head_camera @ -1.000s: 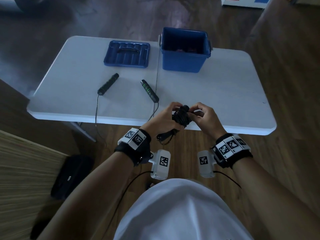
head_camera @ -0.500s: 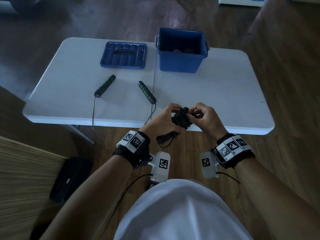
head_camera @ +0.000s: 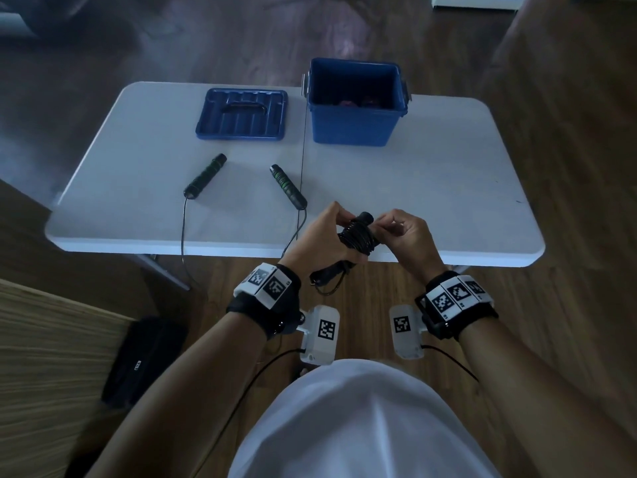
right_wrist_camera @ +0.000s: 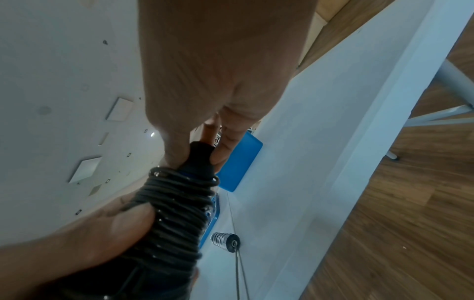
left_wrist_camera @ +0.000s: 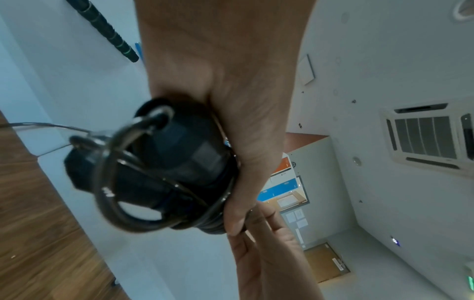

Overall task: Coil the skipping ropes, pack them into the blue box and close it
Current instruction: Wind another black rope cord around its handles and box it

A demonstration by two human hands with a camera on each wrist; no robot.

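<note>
My left hand grips a coiled skipping rope, its black cord wound round the two handles. My right hand pinches the top end of that bundle with thumb and fingertips. Both hands hover over the near edge of the white table. A second rope lies uncoiled: two dark handles rest on the table and its cord hangs over the edge. The open blue box stands at the back, something reddish at its bottom.
The blue lid lies upside down to the left of the box. A black bag sits on the wooden floor at the left, beside a light wooden surface. The table's right half is bare.
Both hands stay at the bundle; the fingers have shifted slightly on the coil. The camera view has drifted a little.
</note>
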